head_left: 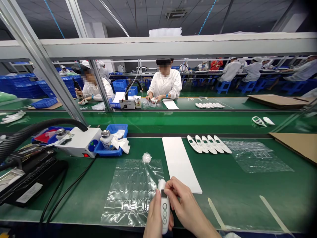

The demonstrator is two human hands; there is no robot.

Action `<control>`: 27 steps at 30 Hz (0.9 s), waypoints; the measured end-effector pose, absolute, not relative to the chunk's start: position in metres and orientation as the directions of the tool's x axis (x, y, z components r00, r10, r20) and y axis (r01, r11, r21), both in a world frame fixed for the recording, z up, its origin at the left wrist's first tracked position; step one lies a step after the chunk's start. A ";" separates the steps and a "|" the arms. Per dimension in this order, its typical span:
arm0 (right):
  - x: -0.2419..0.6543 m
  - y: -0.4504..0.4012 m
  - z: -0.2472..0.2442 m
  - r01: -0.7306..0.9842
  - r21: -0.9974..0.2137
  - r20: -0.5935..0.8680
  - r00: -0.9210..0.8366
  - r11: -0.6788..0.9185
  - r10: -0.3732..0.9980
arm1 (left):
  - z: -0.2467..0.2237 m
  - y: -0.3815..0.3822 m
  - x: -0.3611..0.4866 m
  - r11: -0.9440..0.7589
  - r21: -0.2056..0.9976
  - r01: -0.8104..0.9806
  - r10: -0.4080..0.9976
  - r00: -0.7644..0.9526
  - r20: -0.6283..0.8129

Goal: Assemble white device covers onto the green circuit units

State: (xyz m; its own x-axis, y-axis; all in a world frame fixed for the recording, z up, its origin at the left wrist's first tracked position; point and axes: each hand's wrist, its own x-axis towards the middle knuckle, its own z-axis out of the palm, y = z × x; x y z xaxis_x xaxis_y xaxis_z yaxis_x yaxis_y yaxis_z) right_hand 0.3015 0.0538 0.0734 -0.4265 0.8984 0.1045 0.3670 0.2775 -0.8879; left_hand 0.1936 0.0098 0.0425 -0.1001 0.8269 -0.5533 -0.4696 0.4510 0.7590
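A slim white handheld device (165,219) with round buttons and a small dark screen stands nearly upright near the table's front edge. My left hand (155,213) is closed around its lower part, thumb along the side. My right hand (182,201) pinches at the device's upper right edge beside the dark screen; whether a thin film is between those fingertips cannot be seen. Under and left of my hands lies a clear plastic sheet (131,191). A crumpled ball of clear film (146,157) sits at its far edge, and a long white paper (180,165) lies just beyond my right hand.
Several white shell parts (209,144) lie in a row beside another clear sheet (260,157). Cardboard (297,143) is at right. A white box (79,142) with a black hose, a blue tray (109,152) and black equipment (32,178) stand left. Co-workers (165,82) sit across the belt (173,120).
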 end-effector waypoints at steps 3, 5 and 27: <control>0.300 0.054 0.071 0.334 -0.903 0.114 -0.420 0.270 0.900 | 0.044 0.010 0.193 0.421 0.816 -0.395 0.862 -0.106 -0.496; 0.299 0.054 0.067 0.271 -0.945 0.058 -0.407 0.181 0.912 | 0.043 0.010 0.192 0.363 0.874 -0.322 0.909 -0.084 -0.408; 0.287 0.059 0.051 -0.155 -0.988 0.085 -0.432 0.019 0.898 | 0.041 0.005 0.180 0.320 0.893 -0.316 0.909 -0.161 -0.383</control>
State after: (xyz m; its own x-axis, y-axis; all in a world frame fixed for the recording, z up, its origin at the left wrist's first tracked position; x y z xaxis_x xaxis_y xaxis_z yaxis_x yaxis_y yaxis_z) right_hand 0.2873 0.0591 0.0515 -0.4321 0.8978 0.0854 -0.1553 0.0192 -0.9877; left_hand 0.1803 0.0048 0.0407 -0.1612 0.9094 -0.3834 -0.3164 0.3203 0.8929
